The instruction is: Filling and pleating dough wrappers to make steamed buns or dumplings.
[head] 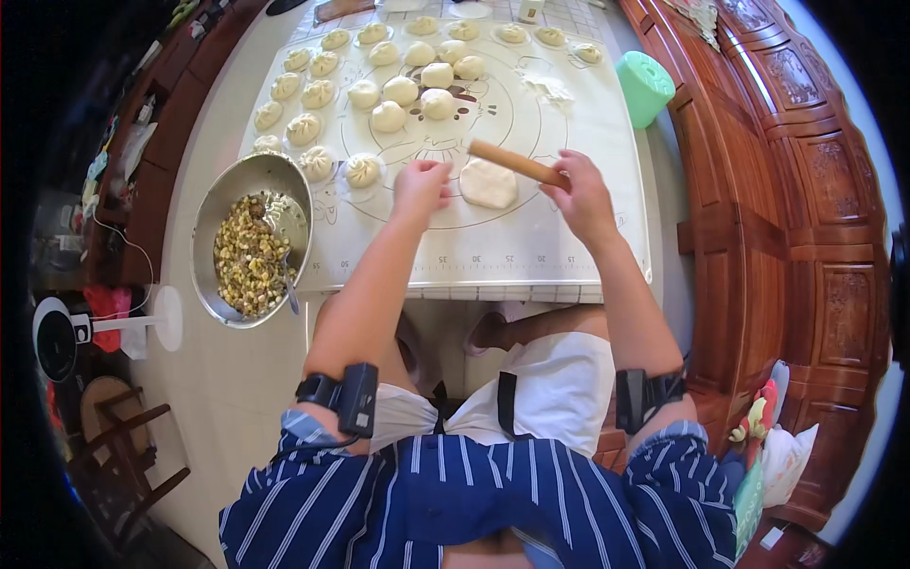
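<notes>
My right hand point(581, 195) grips one end of a wooden rolling pin point(515, 163), whose other end reaches over the far edge of a flattened dough round point(489, 186). Left of that round, my left hand point(424, 188) is curled above the printed pastry mat point(469, 256); whether it holds anything cannot be told. Several plain dough balls point(437, 104) lie further back on the mat. Pleated filled buns point(362, 171) stand on round papers along the left and far sides. A steel bowl point(306, 213) at the left holds chopped filling point(249, 259) and a spoon point(292, 295).
Loose flour point(547, 91) is scattered on the mat at the back right. A green plastic stool point(645, 89) stands beyond the table's right edge, near carved wooden furniture point(739, 178). A white fan point(64, 334) and a wooden chair point(131, 441) are on the left.
</notes>
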`<state>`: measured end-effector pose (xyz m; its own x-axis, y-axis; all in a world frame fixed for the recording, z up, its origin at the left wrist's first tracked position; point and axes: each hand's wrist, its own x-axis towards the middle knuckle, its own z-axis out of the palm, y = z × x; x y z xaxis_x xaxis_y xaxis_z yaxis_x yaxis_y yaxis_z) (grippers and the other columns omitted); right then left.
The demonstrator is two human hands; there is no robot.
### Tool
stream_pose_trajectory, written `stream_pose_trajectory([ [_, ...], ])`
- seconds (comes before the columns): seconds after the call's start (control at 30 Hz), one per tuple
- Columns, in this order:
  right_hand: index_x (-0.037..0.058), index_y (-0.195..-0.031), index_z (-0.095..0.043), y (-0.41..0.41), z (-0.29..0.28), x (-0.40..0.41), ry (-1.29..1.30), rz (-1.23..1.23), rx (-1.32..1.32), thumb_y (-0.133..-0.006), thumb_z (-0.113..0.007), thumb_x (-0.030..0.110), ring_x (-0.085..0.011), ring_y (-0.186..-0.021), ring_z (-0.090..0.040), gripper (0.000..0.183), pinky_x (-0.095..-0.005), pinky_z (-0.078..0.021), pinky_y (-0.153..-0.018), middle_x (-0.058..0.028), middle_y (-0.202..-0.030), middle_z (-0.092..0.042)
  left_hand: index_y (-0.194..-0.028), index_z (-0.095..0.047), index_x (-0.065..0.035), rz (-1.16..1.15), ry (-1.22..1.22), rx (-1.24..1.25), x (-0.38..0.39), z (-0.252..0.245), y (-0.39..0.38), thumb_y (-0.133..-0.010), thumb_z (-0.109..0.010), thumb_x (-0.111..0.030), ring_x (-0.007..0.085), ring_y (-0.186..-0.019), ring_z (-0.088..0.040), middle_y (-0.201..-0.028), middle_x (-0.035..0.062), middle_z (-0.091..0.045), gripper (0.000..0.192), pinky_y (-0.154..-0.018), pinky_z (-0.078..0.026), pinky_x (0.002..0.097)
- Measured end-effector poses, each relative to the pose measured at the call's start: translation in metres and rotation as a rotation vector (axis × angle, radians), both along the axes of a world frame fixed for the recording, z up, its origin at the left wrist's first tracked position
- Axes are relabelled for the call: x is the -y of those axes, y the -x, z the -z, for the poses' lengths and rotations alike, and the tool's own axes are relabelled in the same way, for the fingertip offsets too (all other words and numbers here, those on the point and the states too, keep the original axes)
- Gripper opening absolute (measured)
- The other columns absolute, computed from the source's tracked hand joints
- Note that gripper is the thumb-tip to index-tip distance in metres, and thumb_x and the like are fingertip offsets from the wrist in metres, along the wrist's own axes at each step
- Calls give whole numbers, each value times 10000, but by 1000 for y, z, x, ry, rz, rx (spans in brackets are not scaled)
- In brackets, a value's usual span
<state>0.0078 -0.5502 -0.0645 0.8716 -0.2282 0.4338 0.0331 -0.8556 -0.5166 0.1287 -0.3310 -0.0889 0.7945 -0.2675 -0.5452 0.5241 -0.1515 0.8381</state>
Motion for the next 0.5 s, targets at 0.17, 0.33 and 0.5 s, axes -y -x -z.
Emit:
stream_pose_trajectory([
  [0.17, 54, -1000, -549, -42, 16, -19, 90, -202, -235, -720, -739, 121, -318, -1077, -532, 344, -397, -447, -908, -150, -1165, -558, -1116, -569, -21, -114, -253, 877, -21, 3, 5, -850, -625, -255, 258, -955, -611, -1006, 119, -641, 359, -825, -490, 352],
  [0.33, 53, -1144, -520, -58, 25, -20, 54, -301, -352, -827, -660, 206, -314, -1228, -455, 379, -402, -386, -1000, -160, -1364, -435, -1307, -458, -74, 209, -737, 1374, -6, 7, -1, -924, -473, -384, 292, -1304, -355, -1356, 122, -452, 493, -1079, -253, 452],
  [0.5, 28, -1419, -281, -12, 45, -40, 372, -51, -327, -927, -447, 423, -328, -1366, -264, 653, -473, -202, -1107, -183, -1481, -265, -1442, -278, -106, 555, -820, 1222, -13, 20, 25, -965, -356, -397, 280, -1390, -230, -1503, 94, -259, 564, -1130, -129, 497],
])
